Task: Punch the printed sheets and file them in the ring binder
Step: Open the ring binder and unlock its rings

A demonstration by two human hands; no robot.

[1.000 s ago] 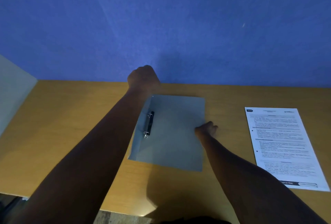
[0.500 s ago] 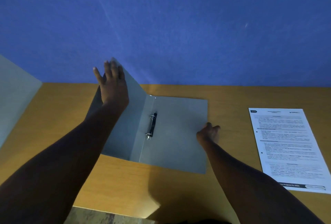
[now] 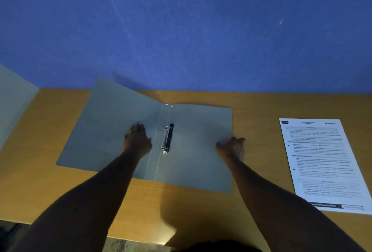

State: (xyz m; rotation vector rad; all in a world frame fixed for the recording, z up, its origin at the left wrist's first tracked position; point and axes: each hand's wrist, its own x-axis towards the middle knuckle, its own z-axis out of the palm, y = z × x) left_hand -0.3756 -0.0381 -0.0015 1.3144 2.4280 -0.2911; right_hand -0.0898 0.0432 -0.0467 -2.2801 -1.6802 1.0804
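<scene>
Head view: your left hand (image 3: pixel 137 143) presses flat on the open ring binder (image 3: pixel 193 151), right hand (image 3: pixel 231 149) gripping its three-o'clock edge.

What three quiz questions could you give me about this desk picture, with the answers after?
1. True or false: the binder lies open on the desk.
2. Which side of the binder is the printed sheet on? A) left B) right C) inside it
3. Fill in: the left hand rests on the binder's ____ cover.

Key: 1. True; the rings show in the middle. 2. B; it lies apart from the binder, on the bare desk, with the right hand at the binder's right edge. 3. Left.
</scene>
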